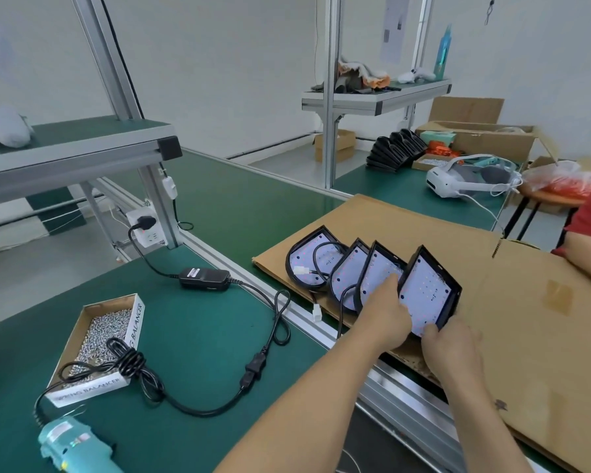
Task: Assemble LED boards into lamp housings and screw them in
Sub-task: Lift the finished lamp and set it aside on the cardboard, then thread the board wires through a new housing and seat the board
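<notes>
Several black lamp housings with white LED boards inside lean against each other in a row on a cardboard sheet (423,230). My right hand (452,349) grips the near bottom edge of the nearest housing (430,291), which stands tilted. My left hand (388,315) holds that housing's left edge, its fingers resting against the neighbouring housing (377,271). The far-left housing (313,264) lies flatter, with a black cable and a white connector on it.
A cardboard box of screws (99,336) and a teal electric screwdriver (72,445) sit at the left on the green table, with a black power adapter (203,278) and its cable. Empty black housings (394,150), a white headset and boxes lie at the back right. Another person's arm (587,254) is at the right edge.
</notes>
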